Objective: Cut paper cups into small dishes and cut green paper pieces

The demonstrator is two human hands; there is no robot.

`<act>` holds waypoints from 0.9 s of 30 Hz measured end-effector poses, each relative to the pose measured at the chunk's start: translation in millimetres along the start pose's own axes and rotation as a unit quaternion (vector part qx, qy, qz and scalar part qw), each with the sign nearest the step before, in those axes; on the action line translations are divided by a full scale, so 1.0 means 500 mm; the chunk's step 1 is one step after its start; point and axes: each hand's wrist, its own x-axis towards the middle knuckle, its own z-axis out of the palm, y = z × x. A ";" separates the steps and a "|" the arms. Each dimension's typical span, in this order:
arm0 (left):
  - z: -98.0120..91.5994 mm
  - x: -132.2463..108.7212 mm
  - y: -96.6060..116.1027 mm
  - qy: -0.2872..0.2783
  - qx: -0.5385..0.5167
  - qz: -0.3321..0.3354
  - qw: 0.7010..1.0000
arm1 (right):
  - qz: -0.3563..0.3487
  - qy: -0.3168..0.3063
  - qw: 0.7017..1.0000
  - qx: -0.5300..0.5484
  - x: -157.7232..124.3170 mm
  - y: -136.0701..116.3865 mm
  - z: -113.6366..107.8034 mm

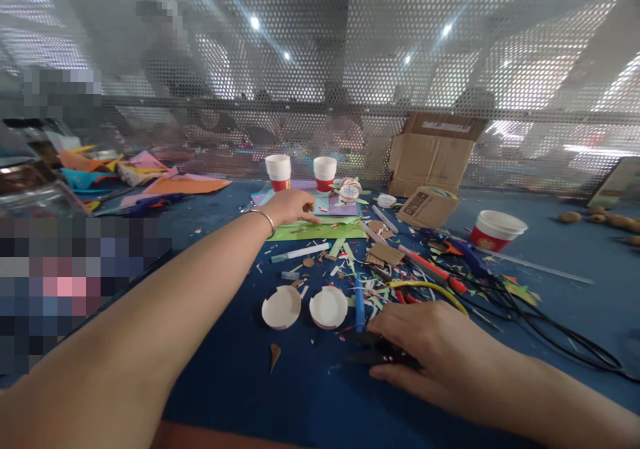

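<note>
My left hand (293, 207) reaches far forward, fingers curled down onto a green paper sheet (320, 230) that lies on the blue table (240, 369); a bracelet rings its wrist. Just behind it stand two red-and-white paper cups (279, 171) (325, 172) and a small paper flower piece (350, 190). My right hand (430, 342) rests near the front, fingers wrapped over black scissors (373, 354). Two cut white cup bottoms (281, 307) (329, 307) lie left of it, among paper scraps.
A blue marker (359, 302), a white pen (300, 253), pliers with red and yellow handles (430, 282), black cables (550, 322) and another cup (497, 230) lie at right. A cardboard box (433, 152) stands before the perforated screen (320, 69). Coloured paper (150, 179) is piled at left.
</note>
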 end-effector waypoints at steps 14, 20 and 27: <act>-0.005 0.022 -0.011 -0.007 -0.016 0.026 1.000 | 0.009 -0.006 1.000 0.001 0.000 -0.001 -0.004; -0.019 0.015 0.000 -0.008 -0.008 0.015 1.000 | 0.014 -0.010 1.000 0.006 0.002 -0.002 -0.007; -0.047 0.004 -0.020 -0.012 0.047 -0.009 0.999 | 0.013 -0.008 1.000 0.004 0.003 -0.002 -0.005</act>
